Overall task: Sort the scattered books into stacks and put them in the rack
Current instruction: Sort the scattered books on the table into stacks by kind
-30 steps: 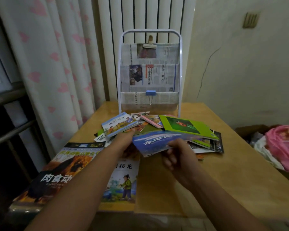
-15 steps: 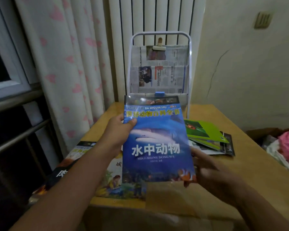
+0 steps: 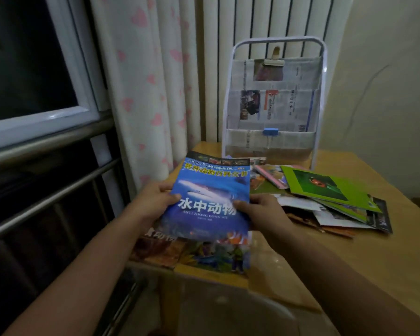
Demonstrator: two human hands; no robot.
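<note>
A blue book with a shark cover point(image 3: 211, 190) is held face up above the table's near left corner. My left hand point(image 3: 153, 202) grips its left edge, thumb on the cover. My right hand point(image 3: 262, 212) grips its right edge the same way. Beneath it lie two books side by side: a dark orange animal book point(image 3: 158, 248) and a cartoon picture book point(image 3: 218, 255). A loose heap of scattered books point(image 3: 325, 202), topped by a green ladybird book point(image 3: 325, 187), lies to the right. The white rack point(image 3: 274, 103) stands at the table's back, lined with newspaper.
The wooden table point(image 3: 349, 258) has bare surface at the front right. A curtain point(image 3: 150, 93) and radiator hang behind the rack. A window frame and metal rails point(image 3: 46, 151) run along the left, close to the table's edge.
The blue book came out of the heap, turned face up, and moved left and lower over the two laid-out books. My right hand shifted from its bottom corner to its right edge.
</note>
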